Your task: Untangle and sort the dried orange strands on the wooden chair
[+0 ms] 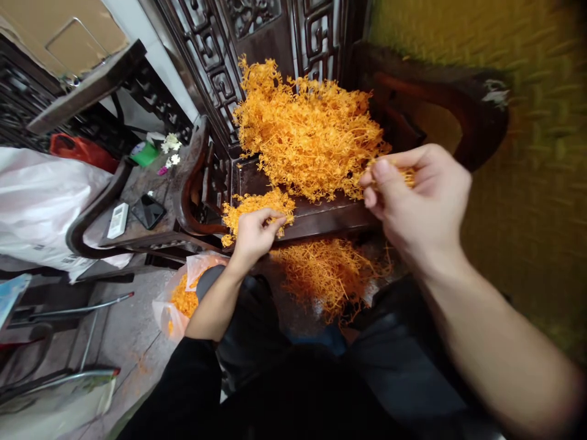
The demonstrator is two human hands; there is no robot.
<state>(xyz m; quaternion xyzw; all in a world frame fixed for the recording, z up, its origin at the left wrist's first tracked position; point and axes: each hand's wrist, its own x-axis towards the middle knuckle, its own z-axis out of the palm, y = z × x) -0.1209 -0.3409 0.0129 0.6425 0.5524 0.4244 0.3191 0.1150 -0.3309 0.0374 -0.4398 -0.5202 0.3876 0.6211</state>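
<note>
A large heap of thin orange sprigs with small flower-like tips [312,134] lies on the seat of a dark carved wooden chair [330,220]. My right hand [419,192] is closed at the heap's right side, with a few orange sprigs [407,175] showing between its fingers. My left hand [257,233] is pinched over a smaller pile of orange tips [261,205] at the seat's front left corner. What lies between its fingertips, if anything, is too small to make out. Below the seat edge, between my legs, is a heap of bare orange stems [328,275].
A plastic bag [161,305] with orange pieces stands on the floor at the left. On a small wooden table [137,177] lie a dark phone [149,211], a white box [118,220] and white flowers [171,143]. A yellow patterned surface [527,214] rises at the right.
</note>
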